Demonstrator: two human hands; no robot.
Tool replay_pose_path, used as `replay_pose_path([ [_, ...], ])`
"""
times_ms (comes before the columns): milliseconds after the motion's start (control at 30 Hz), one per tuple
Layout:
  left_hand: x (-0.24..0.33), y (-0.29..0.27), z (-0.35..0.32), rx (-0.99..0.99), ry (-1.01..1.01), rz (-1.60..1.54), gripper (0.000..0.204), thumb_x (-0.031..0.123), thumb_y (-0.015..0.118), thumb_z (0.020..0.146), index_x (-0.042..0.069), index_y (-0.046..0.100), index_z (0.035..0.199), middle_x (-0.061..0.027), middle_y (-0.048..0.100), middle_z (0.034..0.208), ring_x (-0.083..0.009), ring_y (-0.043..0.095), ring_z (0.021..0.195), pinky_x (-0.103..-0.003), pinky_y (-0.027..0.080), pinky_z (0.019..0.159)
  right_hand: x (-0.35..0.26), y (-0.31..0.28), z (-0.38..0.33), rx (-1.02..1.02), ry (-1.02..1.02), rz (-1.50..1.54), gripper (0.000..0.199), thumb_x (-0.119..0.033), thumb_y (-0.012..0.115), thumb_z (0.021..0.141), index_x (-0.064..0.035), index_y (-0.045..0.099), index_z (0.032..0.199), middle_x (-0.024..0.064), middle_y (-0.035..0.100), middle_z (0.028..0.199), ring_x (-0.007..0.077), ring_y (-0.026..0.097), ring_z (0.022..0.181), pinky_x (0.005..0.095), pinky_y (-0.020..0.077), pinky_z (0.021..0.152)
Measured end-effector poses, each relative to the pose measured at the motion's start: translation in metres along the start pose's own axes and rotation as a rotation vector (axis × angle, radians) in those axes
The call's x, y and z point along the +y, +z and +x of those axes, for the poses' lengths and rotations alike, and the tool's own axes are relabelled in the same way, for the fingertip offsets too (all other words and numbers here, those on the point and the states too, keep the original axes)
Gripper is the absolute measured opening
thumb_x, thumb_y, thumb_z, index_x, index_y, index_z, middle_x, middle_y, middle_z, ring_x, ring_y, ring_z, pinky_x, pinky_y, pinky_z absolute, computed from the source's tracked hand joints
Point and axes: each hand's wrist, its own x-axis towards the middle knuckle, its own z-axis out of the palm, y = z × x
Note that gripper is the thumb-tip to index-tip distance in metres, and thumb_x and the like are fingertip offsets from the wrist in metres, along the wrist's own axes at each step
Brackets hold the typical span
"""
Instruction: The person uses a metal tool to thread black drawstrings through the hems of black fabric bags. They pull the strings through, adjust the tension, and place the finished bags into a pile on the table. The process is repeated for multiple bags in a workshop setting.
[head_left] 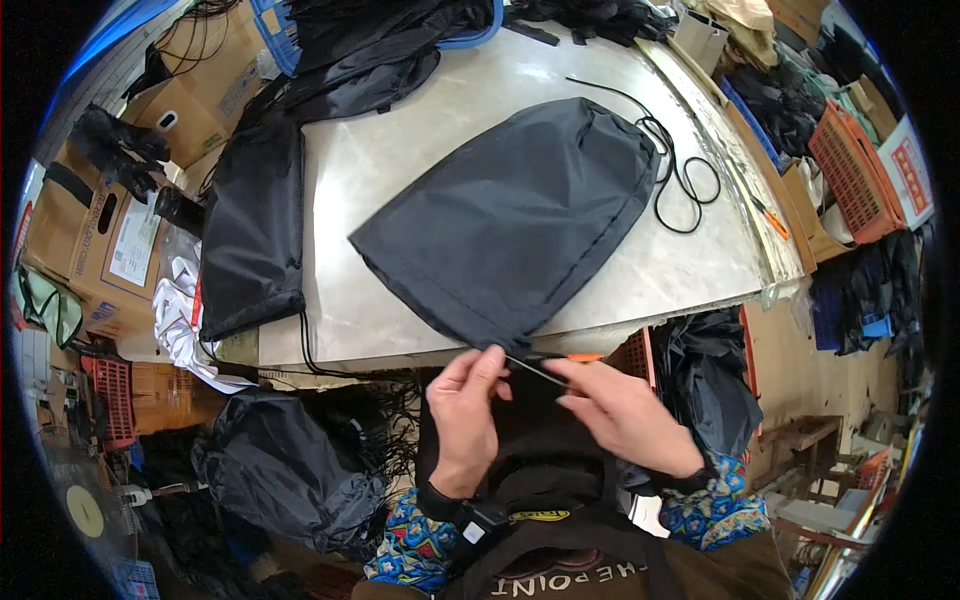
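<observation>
A black fabric bag (pixel 505 220) lies flat on the pale table, its near corner hanging at the table's front edge. My left hand (pixel 466 408) pinches that corner between thumb and fingers. Held in my right hand (pixel 632 412) is a thin metal rod (pixel 535 369), whose far end meets the fabric at my left fingertips. Something orange (pixel 585 357) shows just behind my right fingers; I cannot tell if it belongs to the rod. A loose black cord (pixel 688 190) lies in loops by the bag's far right side.
Another black bag with a drawstring (pixel 253 235) lies at the table's left edge. Black fabric fills a blue basket (pixel 470 42) at the back. An orange-handled tool (pixel 770 220) lies on the right edge. Black bags are heaped below the table (pixel 285 470), and cardboard boxes (pixel 110 250) stand left.
</observation>
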Motion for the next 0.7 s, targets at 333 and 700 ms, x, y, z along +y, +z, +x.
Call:
replay_pose_path([
  [333,0.005,-0.002,0.001,-0.025,-0.095,-0.036,0.018,0.018,0.063,0.089,0.001,0.060,0.082,-0.0060,0.062,0.070,-0.0121,0.060,0.057,-0.023,0.047,0.045,0.009,-0.005,-0.004,-0.012,-0.007,-0.087,0.020,-0.004,0.062,0.083,0.0016,0.060,0.101,0.0187,0.062,0.083,0.0352,0.062,0.075,0.0371,0.0505,0.064],
  [700,0.030,-0.007,0.030,-0.095,0.054,0.129,0.044,0.038,0.049,0.096,0.004,0.055,0.068,-0.0050,0.058,0.060,-0.0101,0.052,0.047,-0.022,0.039,0.042,0.004,-0.075,-0.024,0.001,0.109,-0.142,0.011,0.000,0.063,0.081,0.0025,0.065,0.092,0.0150,0.057,0.067,0.0271,0.056,0.057,0.0305,0.0427,0.052],
])
